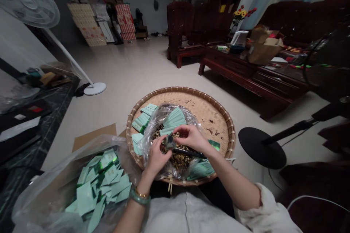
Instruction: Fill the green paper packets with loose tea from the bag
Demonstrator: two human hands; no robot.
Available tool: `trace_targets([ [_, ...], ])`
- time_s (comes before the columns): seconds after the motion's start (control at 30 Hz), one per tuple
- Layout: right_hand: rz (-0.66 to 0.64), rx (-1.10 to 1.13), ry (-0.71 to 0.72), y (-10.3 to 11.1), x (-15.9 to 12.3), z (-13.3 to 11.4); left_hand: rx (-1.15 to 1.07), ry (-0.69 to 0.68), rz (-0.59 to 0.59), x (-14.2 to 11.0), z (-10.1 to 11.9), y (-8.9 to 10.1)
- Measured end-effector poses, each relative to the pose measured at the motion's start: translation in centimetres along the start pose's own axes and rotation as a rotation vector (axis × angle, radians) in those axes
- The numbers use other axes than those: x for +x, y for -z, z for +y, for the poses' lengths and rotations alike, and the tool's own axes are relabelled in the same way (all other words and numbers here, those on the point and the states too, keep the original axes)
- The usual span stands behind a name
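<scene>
Two hands [158, 156] | fingers [183, 130] pinching small packet [170, 142] — contents hidden (blurred) | bag [49, 189] — cut off

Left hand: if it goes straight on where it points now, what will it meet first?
The small dark item at its fingertips, then probably the right hand, though depth is unclear.

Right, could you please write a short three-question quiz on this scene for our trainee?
1. True or false: a green bangle circles the wrist of the left hand.

2. Seen from the wearer, where is the plastic bag of loose green packets relative to the round woven tray?
A) To its left
B) To its right
C) Beyond its far rim

3. Fill in the colour: the fan at the far left of the view stands on a round ____ base.

Key: 1. True; 2. A; 3. white
</scene>
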State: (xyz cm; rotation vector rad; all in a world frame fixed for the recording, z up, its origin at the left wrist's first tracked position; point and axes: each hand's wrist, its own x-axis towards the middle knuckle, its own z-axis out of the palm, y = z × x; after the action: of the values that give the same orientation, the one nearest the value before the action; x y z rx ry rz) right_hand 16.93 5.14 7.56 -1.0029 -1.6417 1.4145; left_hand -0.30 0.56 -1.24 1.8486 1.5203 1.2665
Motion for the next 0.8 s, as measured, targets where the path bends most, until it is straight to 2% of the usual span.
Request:
trace_targets([
  [0.17,-0.155,-0.161,-0.006,0.6,0.0,0.0,0.031,0.005,-0.01,0.0,-0.2,-0.1],
  [0.3,-0.25,-0.424,0.03,1.2,0.2,-0.7,0.077,-0.003,-0.025,0.0,0.1,0.0],
  [0.4,-0.258,-0.63,0.065,1.1,0.4,-1.6,0.128,-0.039,-0.037,0.1,0.6,0.0],
  [0.57,-0.255,-0.802,0.147,0.5,0.4,-2.8,0.169,-0.077,-0.039,0.2,0.8,-0.2],
  [0.8,-0.17,-0.772,0.175,0.0,-0.1,-2.2,0.156,-0.101,-0.028,0.2,0.5,-0.4],
])
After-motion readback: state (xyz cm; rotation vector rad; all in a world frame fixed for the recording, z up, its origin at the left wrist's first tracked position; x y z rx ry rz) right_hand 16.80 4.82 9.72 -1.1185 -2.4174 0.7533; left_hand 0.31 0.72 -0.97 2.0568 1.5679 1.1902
